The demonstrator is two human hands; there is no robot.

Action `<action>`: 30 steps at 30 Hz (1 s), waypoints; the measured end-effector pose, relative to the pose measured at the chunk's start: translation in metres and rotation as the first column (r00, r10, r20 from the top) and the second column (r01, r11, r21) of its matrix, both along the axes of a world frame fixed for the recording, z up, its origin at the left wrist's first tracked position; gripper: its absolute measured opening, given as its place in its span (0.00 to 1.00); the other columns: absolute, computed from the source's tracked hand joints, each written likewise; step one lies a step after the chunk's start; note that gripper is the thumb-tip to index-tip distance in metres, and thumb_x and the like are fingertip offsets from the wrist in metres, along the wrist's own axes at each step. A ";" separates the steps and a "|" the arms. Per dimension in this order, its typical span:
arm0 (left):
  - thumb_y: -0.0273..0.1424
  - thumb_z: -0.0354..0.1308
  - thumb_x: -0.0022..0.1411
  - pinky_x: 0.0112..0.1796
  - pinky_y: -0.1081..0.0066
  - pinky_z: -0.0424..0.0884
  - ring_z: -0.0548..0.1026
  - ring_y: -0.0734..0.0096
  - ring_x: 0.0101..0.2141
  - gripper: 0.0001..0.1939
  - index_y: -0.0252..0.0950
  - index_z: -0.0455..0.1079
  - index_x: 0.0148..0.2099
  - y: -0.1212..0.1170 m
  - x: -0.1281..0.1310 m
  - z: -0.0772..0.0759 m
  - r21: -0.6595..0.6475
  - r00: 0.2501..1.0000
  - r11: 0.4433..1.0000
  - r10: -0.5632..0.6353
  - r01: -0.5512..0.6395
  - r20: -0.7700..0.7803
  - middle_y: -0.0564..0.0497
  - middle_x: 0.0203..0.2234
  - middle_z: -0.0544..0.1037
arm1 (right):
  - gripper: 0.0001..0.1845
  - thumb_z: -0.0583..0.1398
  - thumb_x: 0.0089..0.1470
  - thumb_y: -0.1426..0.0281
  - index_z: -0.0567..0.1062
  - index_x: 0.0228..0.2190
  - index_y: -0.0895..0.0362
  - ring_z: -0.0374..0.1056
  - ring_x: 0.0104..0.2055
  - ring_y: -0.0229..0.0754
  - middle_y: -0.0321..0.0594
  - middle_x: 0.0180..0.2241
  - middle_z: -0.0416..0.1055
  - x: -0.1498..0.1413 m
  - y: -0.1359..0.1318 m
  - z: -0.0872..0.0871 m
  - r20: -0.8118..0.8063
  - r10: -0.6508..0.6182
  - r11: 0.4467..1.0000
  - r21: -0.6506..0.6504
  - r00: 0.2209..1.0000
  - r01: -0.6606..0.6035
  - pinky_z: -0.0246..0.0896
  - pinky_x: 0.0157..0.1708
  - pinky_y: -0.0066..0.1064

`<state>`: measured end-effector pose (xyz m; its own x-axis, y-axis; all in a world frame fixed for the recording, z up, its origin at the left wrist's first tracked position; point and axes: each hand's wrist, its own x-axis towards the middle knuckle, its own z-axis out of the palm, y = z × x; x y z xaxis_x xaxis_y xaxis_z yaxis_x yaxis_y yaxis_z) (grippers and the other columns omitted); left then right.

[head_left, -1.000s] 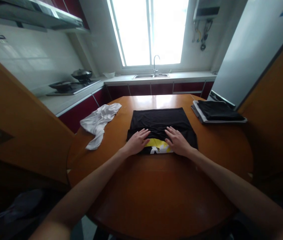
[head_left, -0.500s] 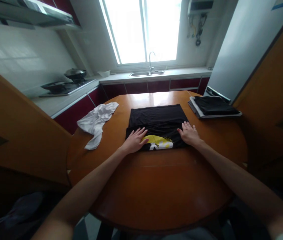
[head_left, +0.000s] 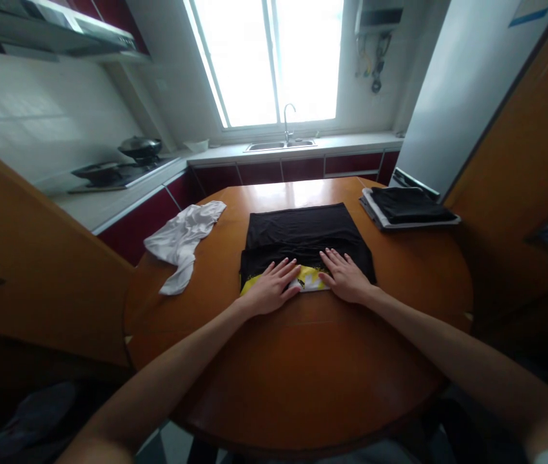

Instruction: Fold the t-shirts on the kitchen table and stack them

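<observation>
A black shirt with a yellow and white print [head_left: 303,238] lies folded flat in the middle of a round wooden table [head_left: 313,361]. My left hand [head_left: 274,287] rests flat on its near edge, fingers stretched out over the yellow print. Just to the right of it, my right hand [head_left: 344,276] also presses flat on the near edge, fingers spread. Neither hand holds anything.
A crumpled white garment [head_left: 182,238] lies at the table's left edge. A stack of folded dark clothes [head_left: 407,207] sits at the far right. Behind the table run a counter with a sink [head_left: 278,145] and a stove with pans [head_left: 119,164]. Wooden panels stand on both sides.
My right hand has slid from the shirt's right edge back toward the middle. My left hand moved slightly nearer and to the right over the print. The view shifted a little.
</observation>
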<state>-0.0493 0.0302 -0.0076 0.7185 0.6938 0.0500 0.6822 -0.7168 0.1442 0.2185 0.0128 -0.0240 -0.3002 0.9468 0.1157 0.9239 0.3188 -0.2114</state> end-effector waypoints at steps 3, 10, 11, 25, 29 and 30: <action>0.53 0.40 0.74 0.69 0.54 0.42 0.44 0.59 0.72 0.34 0.46 0.48 0.75 0.000 -0.008 0.001 -0.012 1.000 1.000 -0.028 0.028 0.006 0.51 0.73 0.47 | 0.38 0.43 0.68 0.51 0.55 0.69 0.60 0.40 0.74 0.49 0.48 0.72 0.44 0.016 0.002 -0.002 0.030 -0.039 0.999 0.018 0.999 0.038 0.38 0.70 0.51; 0.49 0.44 0.74 0.68 0.54 0.45 0.48 0.59 0.71 0.31 0.50 0.48 0.74 -0.010 -0.052 0.006 -0.018 0.998 0.999 -0.037 0.038 0.042 0.52 0.72 0.50 | 0.38 0.42 0.68 0.49 0.58 0.68 0.58 0.41 0.74 0.48 0.45 0.71 0.46 0.062 -0.007 -0.012 0.041 -0.065 0.996 0.063 0.997 0.062 0.40 0.70 0.49; 0.49 0.45 0.74 0.68 0.54 0.46 0.48 0.59 0.71 0.31 0.50 0.48 0.74 -0.010 -0.062 0.006 -0.028 0.999 0.999 -0.027 0.028 0.041 0.52 0.72 0.50 | 0.38 0.42 0.68 0.49 0.58 0.69 0.58 0.41 0.74 0.48 0.45 0.71 0.45 0.069 -0.009 -0.014 0.036 -0.067 0.996 0.058 0.997 0.065 0.40 0.70 0.49; 0.31 0.49 0.75 0.63 0.56 0.66 0.67 0.62 0.63 0.24 0.41 0.60 0.70 -0.024 -0.116 0.011 0.255 0.976 0.959 -0.162 0.122 0.143 0.45 0.62 0.71 | 0.25 0.58 0.64 0.58 0.71 0.60 0.53 0.57 0.68 0.52 0.47 0.64 0.64 0.107 -0.032 -0.013 -0.122 0.237 0.932 0.309 0.964 -0.190 0.56 0.66 0.51; 0.22 0.46 0.72 0.60 0.58 0.70 0.70 0.63 0.61 0.27 0.42 0.59 0.70 -0.030 -0.106 0.019 0.248 0.971 0.951 -0.213 0.182 0.107 0.46 0.62 0.71 | 0.17 0.56 0.64 0.69 0.77 0.52 0.52 0.71 0.54 0.48 0.45 0.53 0.75 0.107 -0.040 -0.004 -0.086 0.283 0.894 0.385 0.955 -0.230 0.68 0.57 0.46; 0.20 0.46 0.71 0.61 0.58 0.70 0.69 0.63 0.61 0.29 0.43 0.58 0.71 -0.031 -0.105 0.020 0.232 0.975 0.957 -0.199 0.173 0.095 0.47 0.62 0.70 | 0.18 0.55 0.64 0.72 0.77 0.52 0.52 0.72 0.53 0.47 0.45 0.52 0.75 0.107 -0.042 -0.002 -0.063 0.280 0.890 0.391 0.958 -0.235 0.69 0.56 0.45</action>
<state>-0.1544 -0.0009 0.0124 0.8138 0.5107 0.2774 0.5218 -0.8522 0.0381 0.3252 -0.0293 -0.0262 -0.4907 0.7171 0.4950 0.7753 0.6186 -0.1275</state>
